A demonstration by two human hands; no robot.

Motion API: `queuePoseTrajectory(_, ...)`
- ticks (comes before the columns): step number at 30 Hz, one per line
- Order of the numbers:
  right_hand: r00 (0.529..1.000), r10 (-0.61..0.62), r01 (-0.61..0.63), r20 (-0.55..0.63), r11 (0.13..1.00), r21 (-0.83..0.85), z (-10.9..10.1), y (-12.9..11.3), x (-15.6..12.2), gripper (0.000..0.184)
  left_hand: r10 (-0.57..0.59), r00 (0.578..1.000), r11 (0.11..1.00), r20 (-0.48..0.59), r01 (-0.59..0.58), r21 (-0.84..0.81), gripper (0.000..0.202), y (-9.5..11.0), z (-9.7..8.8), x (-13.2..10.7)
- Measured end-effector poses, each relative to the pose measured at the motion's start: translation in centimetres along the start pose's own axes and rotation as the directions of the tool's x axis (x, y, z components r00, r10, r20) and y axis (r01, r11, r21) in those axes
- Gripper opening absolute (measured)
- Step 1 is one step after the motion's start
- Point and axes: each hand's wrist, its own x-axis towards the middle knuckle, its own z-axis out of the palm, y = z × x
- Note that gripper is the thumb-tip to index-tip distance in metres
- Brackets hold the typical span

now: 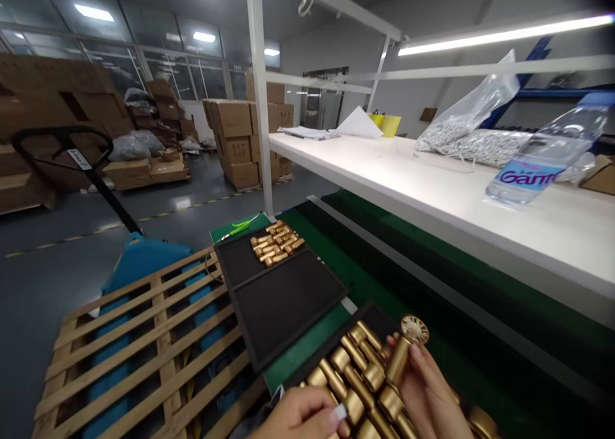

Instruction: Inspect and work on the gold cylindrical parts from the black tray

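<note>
The right hand [427, 394] is gripping a shiny gold metal cylinder [398, 361] above a black tray [336, 336]; the left hand [300, 416] is hiding its grip, and a slip risks scattering the heaped gold cylinders [355, 378].

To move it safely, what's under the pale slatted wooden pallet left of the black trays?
Blue pallet-jack forks show through the gaps in the wooden pallet. The slats cover most of the forks, and anything else beneath them cannot be seen.

Bare left hand [298, 414], bare right hand [429, 394]
</note>
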Motion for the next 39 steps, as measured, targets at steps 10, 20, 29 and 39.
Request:
queuePoseTrajectory(10, 0.987, 0.153, -0.131, -0.054, 0.949, 0.286, 6.1, -0.2, -8.5, 0.031, 0.010, 0.981, 0.990, 0.195, 0.018, -0.139, 0.056, -0.9, 3.3, 0.8)
queuePoseTrajectory(20, 0.936, 0.350, -0.297, 0.045, 0.714, 0.634, 8.3, 0.6, -8.6, 0.031, 0.126, 0.991, 0.989, 0.053, -0.122, -0.083, 0.029, 1.0, 2.6, -0.2)
queuePoseTrajectory(29, 0.968, 0.249, -0.195, -0.016, 0.795, 0.575, 9.1, 0.7, -8.9, 0.025, 0.155, 0.988, 0.986, -0.017, -0.153, 0.072, 0.028, 1.1, 2.3, -0.5)
queuePoseTrajectory(39, 0.952, 0.306, -0.246, 0.019, 0.725, 0.644, 8.8, 1.4, -8.8, 0.022, 0.343, 0.939, 0.900, -0.003, -0.328, 0.285, 0.028, 0.9, 1.8, -0.6)
